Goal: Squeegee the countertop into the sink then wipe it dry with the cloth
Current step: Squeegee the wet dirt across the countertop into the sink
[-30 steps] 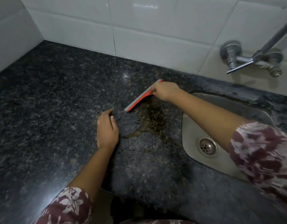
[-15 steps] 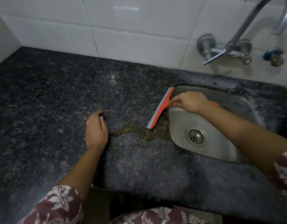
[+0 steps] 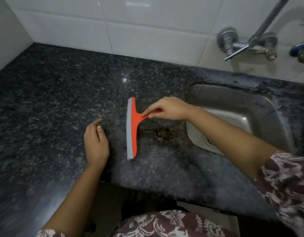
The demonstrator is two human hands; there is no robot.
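Now the squeegee (image 3: 132,129) sits between two hands.
Right hand (image 3: 166,108) pinches its handle; left hand (image 3: 96,142) lies flat, fingers loose, on the surface (image 3: 45,100).

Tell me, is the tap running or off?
Off, as far as shows. No water falls into the sink, whose basin looks free of flow. The tap spout's tip is out of frame, so a drip cannot be ruled out.

Left hand (image 3: 96,144) palm down, fingers loosely curled and together, forearm running up from the lower left with a floral sleeve at the elbow. Right hand (image 3: 166,109) reaches in from the right, wrist slightly bent, thumb and fingers pinched closed around an orange handle; right forearm bare, floral sleeve at the upper arm.
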